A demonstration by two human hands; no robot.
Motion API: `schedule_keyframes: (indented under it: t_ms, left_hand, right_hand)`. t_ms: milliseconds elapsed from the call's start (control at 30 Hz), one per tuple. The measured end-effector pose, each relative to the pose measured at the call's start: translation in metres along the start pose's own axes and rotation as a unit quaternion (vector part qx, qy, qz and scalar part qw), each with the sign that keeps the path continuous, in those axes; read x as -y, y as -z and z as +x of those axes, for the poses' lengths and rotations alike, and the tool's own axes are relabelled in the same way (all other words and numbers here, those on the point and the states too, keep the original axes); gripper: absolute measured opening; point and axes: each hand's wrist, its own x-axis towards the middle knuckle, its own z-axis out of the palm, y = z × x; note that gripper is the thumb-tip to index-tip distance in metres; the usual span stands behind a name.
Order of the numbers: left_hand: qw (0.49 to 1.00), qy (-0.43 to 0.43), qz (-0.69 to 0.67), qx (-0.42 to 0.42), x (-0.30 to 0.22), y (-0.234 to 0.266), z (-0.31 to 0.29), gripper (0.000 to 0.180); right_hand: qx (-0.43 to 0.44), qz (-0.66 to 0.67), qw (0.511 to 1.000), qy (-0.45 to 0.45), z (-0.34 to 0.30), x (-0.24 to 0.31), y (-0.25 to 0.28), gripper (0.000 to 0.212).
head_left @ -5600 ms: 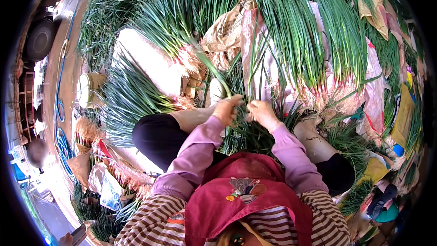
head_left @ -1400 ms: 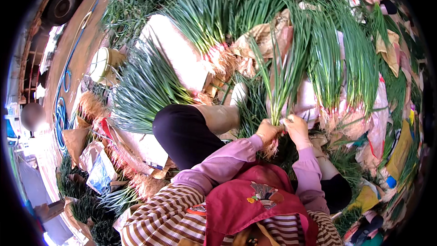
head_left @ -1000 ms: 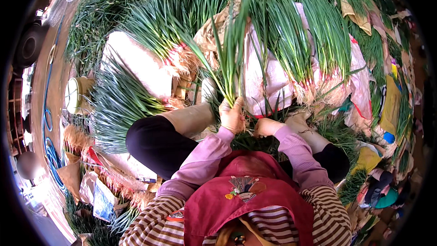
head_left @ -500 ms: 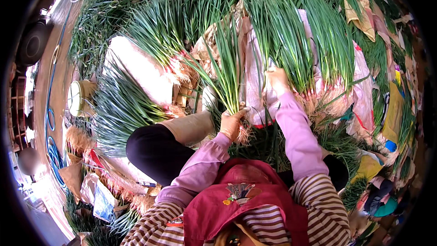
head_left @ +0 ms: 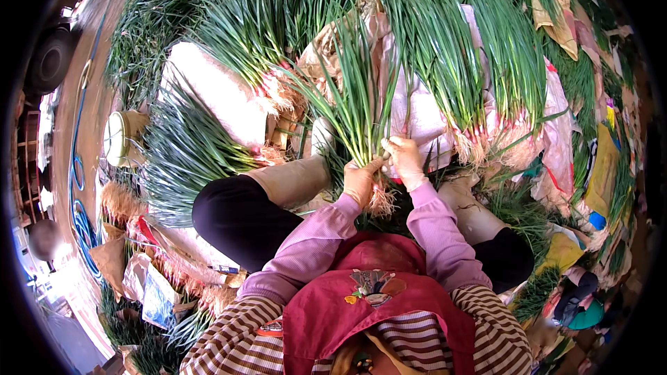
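- Bunch of green onions [head_left: 356,125]: held in the left hand [head_left: 361,179], raised between the bent legs [head_left: 243,219], at the near edge of the pale sack; leaves fanned away from the body, pale roots [head_left: 381,203] hung below the grip.
- Left fingers: closed around the stems, just above the roots.
- Right hand [head_left: 405,158]: placed just beside the bunch, fingers curled; whether a stalk is pinched by them cannot be told.
- Pale sack [head_left: 425,121]: spread beyond the hands; toward its right edge two bundles [head_left: 448,73] of green onions are laid side by side, reddish bases and roots turned to the near edge.
- Brown wrapping [head_left: 323,52]: crumpled, set near the far left edge of the pale sack.
- White sheet [head_left: 219,90]: laid to the left; its far right edge is overlapped by a rooted pile [head_left: 246,35], its near left edge by a darker pile [head_left: 191,156].
- Red apron [head_left: 375,295]: worn over a striped garment, with mauve sleeves [head_left: 306,250].
- Pale bucket [head_left: 125,139]: stood left of the darker pile.
- Blue hose [head_left: 78,173]: run along the ground, farther left, partly coiled.
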Motion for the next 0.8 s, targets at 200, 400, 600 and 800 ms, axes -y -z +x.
schedule_keyframes:
  t_ms: [200,400,600,800]
  left_hand:
    - [0.996,-0.083,-0.014,-0.038,-0.015,0.008,0.000,0.005]
    - [0.999,0.019,0.018,-0.019,-0.014,0.011,0.015,0.010]
    - [0.997,0.039,0.059,0.017,-0.014,0.001,0.022,0.011]
    - [0.996,0.078,0.029,0.010,-0.003,0.008,0.017,0.006]
  right_hand:
    - [0.311,-0.471,0.815,-0.132,-0.007,0.039,0.015,0.028]
    - [-0.151,-0.443,0.884,-0.002,0.097,0.068,0.036,0.038]
    - [-0.079,-0.209,0.975,-0.011,0.149,0.004,0.069,0.018]
    - [0.074,-0.059,0.995,0.025,0.016,0.043,0.014,0.018]
